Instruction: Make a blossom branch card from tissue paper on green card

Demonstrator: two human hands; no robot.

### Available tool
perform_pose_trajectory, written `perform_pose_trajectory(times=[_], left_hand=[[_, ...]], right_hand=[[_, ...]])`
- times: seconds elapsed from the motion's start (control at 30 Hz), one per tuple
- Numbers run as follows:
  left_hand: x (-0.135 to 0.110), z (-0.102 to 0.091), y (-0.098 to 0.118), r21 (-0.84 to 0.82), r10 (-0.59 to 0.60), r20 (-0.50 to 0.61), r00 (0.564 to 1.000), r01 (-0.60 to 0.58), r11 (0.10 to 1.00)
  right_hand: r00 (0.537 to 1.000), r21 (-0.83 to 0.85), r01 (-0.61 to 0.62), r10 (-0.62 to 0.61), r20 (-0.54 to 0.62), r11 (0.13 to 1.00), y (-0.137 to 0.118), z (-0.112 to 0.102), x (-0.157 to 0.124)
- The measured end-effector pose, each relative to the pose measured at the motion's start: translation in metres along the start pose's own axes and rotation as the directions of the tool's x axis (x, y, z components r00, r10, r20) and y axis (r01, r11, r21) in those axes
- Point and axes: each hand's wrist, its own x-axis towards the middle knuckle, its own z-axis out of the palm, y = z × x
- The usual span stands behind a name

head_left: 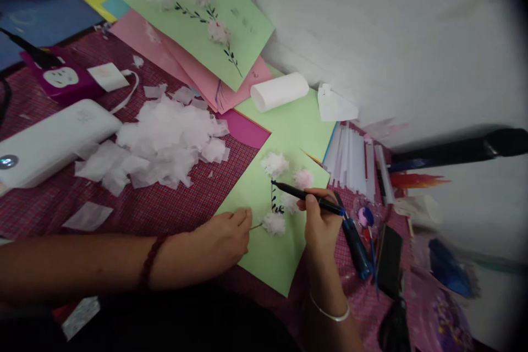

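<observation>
A black marker pen [303,194] is held in my right hand [324,220], its tip on a drawn stem near the upper tissue flower. Under it lies a light green paper [284,264] with several fluffy white and pale pink tissue flowers [274,224] and small dark leaves along the stem. My left hand [226,236] rests on the paper's left side, fingers lying together with nothing visible in them; its palm side is hidden. Left of the paper, a heap of torn white tissue pieces [165,137] covers part of the checked cloth.
A finished-looking green flower sheet [243,38] leans on pink papers at the back. A white paper roll [279,92] lies below it. At left are a white power bank [58,140] and a purple power socket [61,74]. On the right lie a paintbrush [373,253] and a black phone [389,261].
</observation>
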Motion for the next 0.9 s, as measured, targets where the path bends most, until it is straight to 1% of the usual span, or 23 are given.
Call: perform_pose_trajectory(times=[0.07,0.23,0.43,0.73,0.9], left_hand=[[0.0,0.0,0.0,-0.002,-0.007,-0.01,1.0,0.007,1.0],[0.001,0.0,-0.002,-0.013,-0.004,0.005,1.0,0.004,1.0],[0.002,0.0,-0.004,-0.031,0.009,0.007,1.0,-0.009,0.999],[0.001,0.0,-0.005,-0.053,0.008,0.022,1.0,-0.007,0.999],[0.003,-0.001,-0.006,-0.058,0.012,0.038,0.999,-0.01,0.998]], right_hand=[[1.0,-0.011,0.01,-0.009,0.002,1.0,0.002,0.001,0.001],[1.0,-0.004,0.017,-0.017,0.023,1.0,0.006,0.003,0.001],[1.0,0.002,0.0,0.0,0.006,1.0,0.008,0.004,0.0],[0.999,-0.058,0.033,-0.033,-0.002,0.998,0.016,-0.004,-0.004],[1.0,-0.034,0.011,-0.011,0.002,0.999,0.013,0.001,-0.004]])
